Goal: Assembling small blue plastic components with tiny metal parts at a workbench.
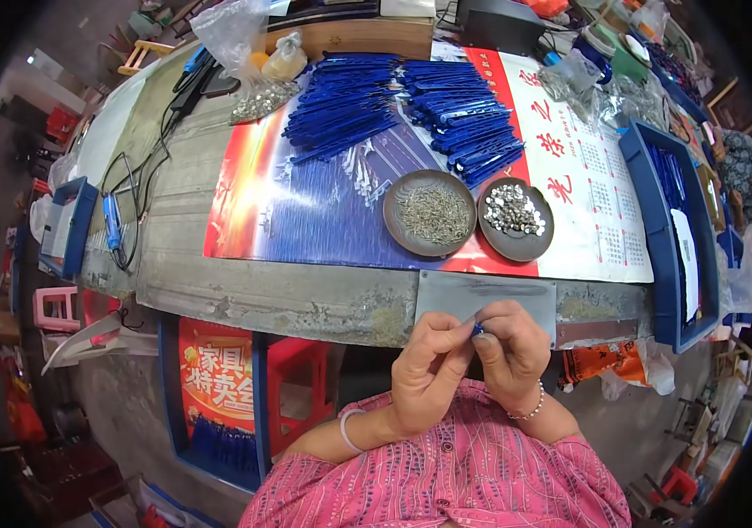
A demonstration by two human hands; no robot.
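Both my hands are raised in front of my chest, over the near edge of the table, with their fingertips together. My right hand [514, 350] pinches a small dark-blue piece [479, 329]; most of it is hidden by the fingers. My left hand [429, 370] is closed too, thumb against forefinger, its tips touching beside that piece; what it holds is hidden. Beyond the hands stand a round dish [399, 231] of thin silvery pins and a second dish [541, 243] of small shiny metal discs. Two piles of slim blue parts [341, 106] lie behind them.
A metal plate [446, 297] lies at the table's near edge. Blue trays flank the table, one right [637, 176] and one left [85, 207]. A blue tool with a cord [113, 220] lies left. A bag of metal bits [257, 104] and a wooden box [367, 37] are behind.
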